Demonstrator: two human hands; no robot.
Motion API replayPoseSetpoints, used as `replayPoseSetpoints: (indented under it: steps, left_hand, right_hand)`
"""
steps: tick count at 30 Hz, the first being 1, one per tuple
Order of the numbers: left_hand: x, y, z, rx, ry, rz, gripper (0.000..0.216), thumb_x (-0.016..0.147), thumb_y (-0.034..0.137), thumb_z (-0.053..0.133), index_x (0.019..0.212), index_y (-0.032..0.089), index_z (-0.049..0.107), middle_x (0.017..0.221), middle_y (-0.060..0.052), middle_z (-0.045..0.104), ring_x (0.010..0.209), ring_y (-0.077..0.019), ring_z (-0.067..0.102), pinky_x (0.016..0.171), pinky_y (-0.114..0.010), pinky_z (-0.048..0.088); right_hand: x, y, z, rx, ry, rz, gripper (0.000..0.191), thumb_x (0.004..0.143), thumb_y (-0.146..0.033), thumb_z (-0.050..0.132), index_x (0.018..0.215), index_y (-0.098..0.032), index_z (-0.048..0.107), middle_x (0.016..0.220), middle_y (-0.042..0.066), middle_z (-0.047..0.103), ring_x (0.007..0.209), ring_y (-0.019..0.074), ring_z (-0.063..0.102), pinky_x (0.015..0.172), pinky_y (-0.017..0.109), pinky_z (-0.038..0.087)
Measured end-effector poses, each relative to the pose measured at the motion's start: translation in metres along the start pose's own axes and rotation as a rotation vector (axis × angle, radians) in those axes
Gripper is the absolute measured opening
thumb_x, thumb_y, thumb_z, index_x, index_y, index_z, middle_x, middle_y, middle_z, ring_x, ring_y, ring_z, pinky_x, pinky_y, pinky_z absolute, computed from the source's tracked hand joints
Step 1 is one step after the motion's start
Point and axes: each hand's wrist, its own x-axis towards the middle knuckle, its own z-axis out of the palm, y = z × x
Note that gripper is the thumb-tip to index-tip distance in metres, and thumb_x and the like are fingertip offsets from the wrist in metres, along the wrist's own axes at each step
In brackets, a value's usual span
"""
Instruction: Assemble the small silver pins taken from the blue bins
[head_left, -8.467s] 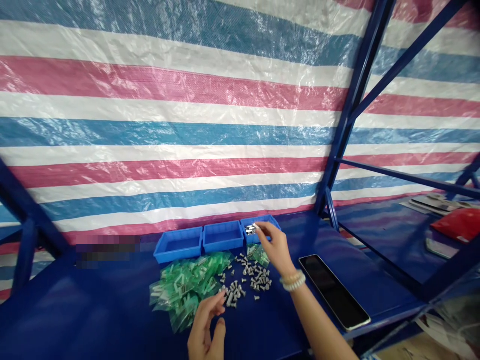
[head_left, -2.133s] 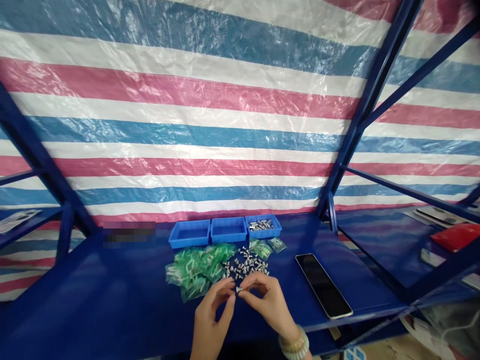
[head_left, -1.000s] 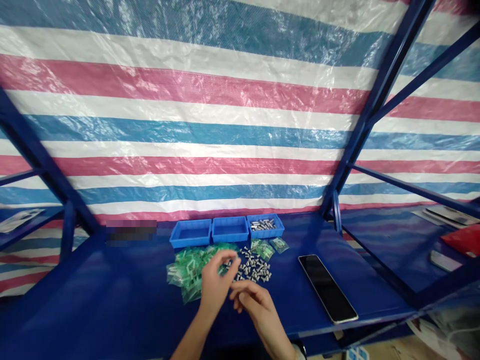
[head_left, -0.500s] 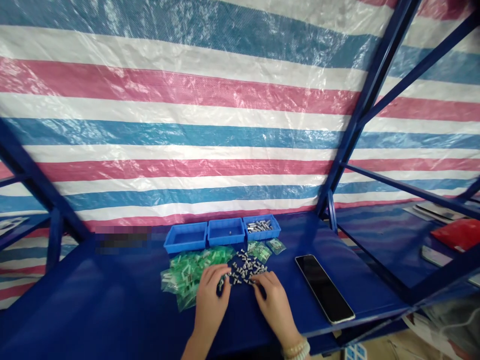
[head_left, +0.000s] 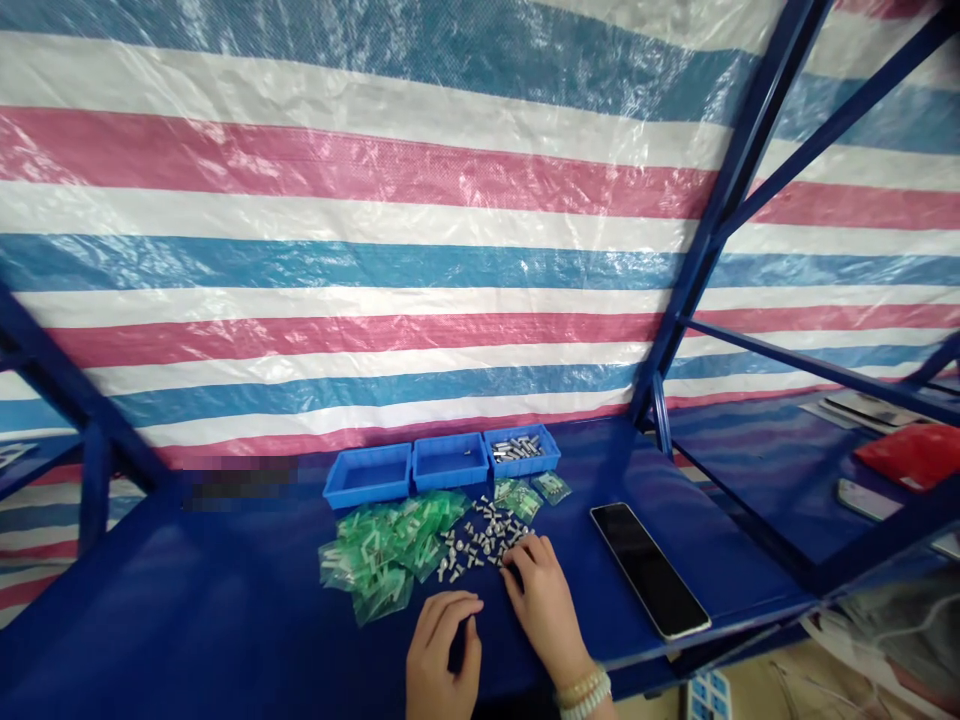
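Loose silver screws (head_left: 487, 535) with round heads lie in a pile on the blue table (head_left: 247, 610). My right hand (head_left: 546, 610) is at the pile's right front edge, with thumb and fingertips pinched together among the screws; whatever is between them is too small to make out. Closer to the table's front edge, my left hand (head_left: 444, 655) has its fingers curled towards the thumb, apart from the pile. Its grip is hidden behind the fingers. Green-tinted clear bags (head_left: 382, 550) of small parts are heaped left of the screws.
Behind the pile stand three blue bins: a left bin (head_left: 367, 476), a middle bin (head_left: 450, 461) with one small piece, and a right bin (head_left: 523, 451) holding metal cylinders. Two filled bags (head_left: 534, 495) lie before it. A phone (head_left: 649, 572) lies right, near a frame post (head_left: 690, 270).
My left hand has drawn back from the screws towards the table's front edge, uncovering screws and part of the bag heap. My right hand has stayed at the pile, shifting only slightly.
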Motion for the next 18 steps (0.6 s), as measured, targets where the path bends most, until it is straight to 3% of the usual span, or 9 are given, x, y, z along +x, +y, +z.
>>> replayPoseSetpoints:
  steps: [6, 10, 13, 18]
  left_hand:
    - [0.003, 0.000, 0.000, -0.080, -0.005, -0.112, 0.016, 0.089, 0.019, 0.056, 0.094, 0.024, 0.071, 0.092, -0.006, 0.074, 0.088, -0.0221, 0.072, 0.080, -0.034, 0.060]
    - [0.010, 0.006, -0.003, -0.303, -0.067, -0.364, 0.020, 0.088, 0.032, 0.061, 0.103, 0.022, 0.070, 0.100, -0.007, 0.077, 0.091, -0.0233, 0.074, 0.081, -0.033, 0.061]
    - [0.018, 0.015, -0.009, -0.503, -0.105, -0.540, 0.029, 0.086, 0.039, 0.064, 0.108, 0.021, 0.070, 0.105, -0.008, 0.077, 0.095, -0.0245, 0.074, 0.082, -0.031, 0.061]
    - [0.024, 0.026, -0.021, -0.563, -0.108, -0.601, 0.025, 0.082, 0.042, 0.069, 0.093, 0.020, 0.074, 0.091, -0.006, 0.078, 0.084, -0.0233, 0.075, 0.074, -0.027, 0.061]
  right_hand:
    - [0.006, -0.006, -0.008, 0.123, 0.013, 0.030, 0.019, 0.089, -0.006, 0.052, 0.086, -0.020, 0.063, 0.090, 0.008, 0.064, 0.085, 0.0261, 0.061, 0.079, 0.039, 0.051]
    - [0.004, -0.026, -0.028, 0.475, -0.015, 0.123, 0.009, 0.090, -0.015, 0.059, 0.087, -0.021, 0.065, 0.079, 0.002, 0.071, 0.071, 0.0195, 0.067, 0.066, 0.027, 0.052]
    - [0.001, -0.047, -0.043, 0.563, -0.040, 0.106, 0.008, 0.087, -0.018, 0.062, 0.084, -0.022, 0.068, 0.076, 0.001, 0.072, 0.068, 0.0174, 0.067, 0.063, 0.024, 0.052]
    - [-0.003, -0.065, -0.055, 0.675, -0.035, 0.120, 0.009, 0.084, -0.015, 0.063, 0.083, -0.021, 0.069, 0.073, 0.001, 0.069, 0.066, 0.0164, 0.065, 0.063, 0.023, 0.052]
